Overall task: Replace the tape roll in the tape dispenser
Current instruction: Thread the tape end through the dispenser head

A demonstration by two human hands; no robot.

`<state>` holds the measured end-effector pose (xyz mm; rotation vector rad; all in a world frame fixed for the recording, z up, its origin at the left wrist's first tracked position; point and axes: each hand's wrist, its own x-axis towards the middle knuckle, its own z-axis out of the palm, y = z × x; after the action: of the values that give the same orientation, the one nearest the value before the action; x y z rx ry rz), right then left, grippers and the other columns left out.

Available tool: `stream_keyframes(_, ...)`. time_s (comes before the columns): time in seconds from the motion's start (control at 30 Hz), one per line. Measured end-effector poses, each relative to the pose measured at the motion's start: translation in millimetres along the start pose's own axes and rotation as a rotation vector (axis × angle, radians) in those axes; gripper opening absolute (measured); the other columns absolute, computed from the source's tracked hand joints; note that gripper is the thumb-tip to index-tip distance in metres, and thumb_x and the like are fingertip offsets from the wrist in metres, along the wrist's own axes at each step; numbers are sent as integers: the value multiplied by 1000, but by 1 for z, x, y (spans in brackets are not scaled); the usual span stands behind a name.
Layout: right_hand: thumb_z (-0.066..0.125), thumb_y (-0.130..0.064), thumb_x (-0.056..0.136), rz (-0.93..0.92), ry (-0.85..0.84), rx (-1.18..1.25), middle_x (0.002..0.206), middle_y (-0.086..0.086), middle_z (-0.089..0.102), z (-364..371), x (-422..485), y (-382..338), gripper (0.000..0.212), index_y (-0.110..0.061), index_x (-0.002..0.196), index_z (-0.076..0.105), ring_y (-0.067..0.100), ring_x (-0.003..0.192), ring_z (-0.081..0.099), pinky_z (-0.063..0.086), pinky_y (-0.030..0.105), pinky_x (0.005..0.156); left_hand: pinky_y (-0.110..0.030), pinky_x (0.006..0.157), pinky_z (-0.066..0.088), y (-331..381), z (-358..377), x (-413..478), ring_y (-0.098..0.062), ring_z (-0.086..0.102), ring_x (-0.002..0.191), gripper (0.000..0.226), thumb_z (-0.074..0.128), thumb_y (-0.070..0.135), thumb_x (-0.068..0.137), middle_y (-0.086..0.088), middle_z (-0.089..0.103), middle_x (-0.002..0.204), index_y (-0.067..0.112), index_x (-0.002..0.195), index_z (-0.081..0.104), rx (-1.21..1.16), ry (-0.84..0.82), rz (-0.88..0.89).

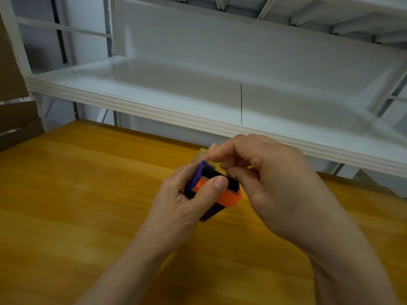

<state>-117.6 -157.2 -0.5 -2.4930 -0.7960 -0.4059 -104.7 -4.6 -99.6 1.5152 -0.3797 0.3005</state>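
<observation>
Dispenser [229, 195]: purple, orange and black, over the middle of the tabletop [88, 194].
Left hand [187, 201]: your grip was clamped round the dispenser from the left, thumb across its orange top.
Right hand [271, 172]: your fingers were curled at the dispenser's far end, thumb and forefinger close together; whether this grip held anything cannot be told.
Yellow piece [201, 153]: just beyond those fingertips, blurred.
Shelf [198, 95]: white, far side.
Cardboard [13, 119]: far left.
</observation>
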Motion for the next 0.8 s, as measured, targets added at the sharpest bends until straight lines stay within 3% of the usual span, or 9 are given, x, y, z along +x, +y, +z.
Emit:
stream_keyframes(0.13, 61, -9, 93, 16, 10, 31, 102, -18, 65, -1, 0, 1, 32, -38, 106, 66, -2, 96, 62, 54, 16, 78, -16, 73, 54, -1, 0, 0, -6, 66, 95, 87, 61, 82, 65, 0, 65, 108, 31, 136, 58, 32, -2, -8)
stream_keyframes(0.27, 63, -7, 93, 81, -9, 128, 96, -18, 68, 0, 0, 6, 31, -37, 101, 70, -2, 92, 65, 56, 19, 75, -28, 81, 56, -4, 1, -1, -15, 66, 105, 81, 60, 81, 67, -3, 64, 117, 42, 137, 53, 62, -45, -24)
stream_keyframes(0.4, 65, -9, 92, 156, -51, 200, 87, -15, 68, -3, -1, 8, 28, -36, 95, 71, -1, 86, 65, 55, 19, 71, -37, 92, 54, -6, 0, -1, -14, 61, 116, 72, 60, 80, 69, 6, 63, 126, 50, 134, 53, 93, -80, -15)
stream_keyframes(0.5, 67, -13, 91, 178, -50, 166, 85, -17, 67, -6, -2, 6, 27, -39, 95, 68, -3, 84, 64, 53, 16, 72, -36, 90, 55, -6, -4, 0, -14, 63, 110, 78, 59, 84, 64, 6, 63, 113, 55, 136, 49, 75, -33, -22)
stream_keyframes(0.6, 66, -14, 92, 164, -34, 107, 87, -20, 65, -7, -3, 2, 33, -46, 87, 62, -6, 84, 62, 52, 11, 69, -34, 84, 57, -6, -5, 2, -13, 65, 104, 82, 59, 85, 63, 3, 63, 107, 50, 136, 52, 84, -34, -23)
stream_keyframes(0.7, 64, -14, 93, 165, -25, 75, 87, -20, 65, -7, -3, 0, 38, -50, 79, 58, -7, 84, 63, 53, 13, 67, -19, 73, 55, -5, -4, 1, -7, 66, 90, 85, 60, 84, 62, 0, 62, 105, 44, 137, 54, 65, -49, -34)
stream_keyframes(0.8, 64, -17, 92, 136, 4, 88, 84, -18, 67, -5, -4, 1, 33, -48, 84, 61, -4, 82, 64, 56, 18, 67, -17, 73, 55, -5, -4, 1, -9, 68, 91, 81, 64, 78, 67, -3, 63, 105, 40, 139, 54, 56, -62, -35)
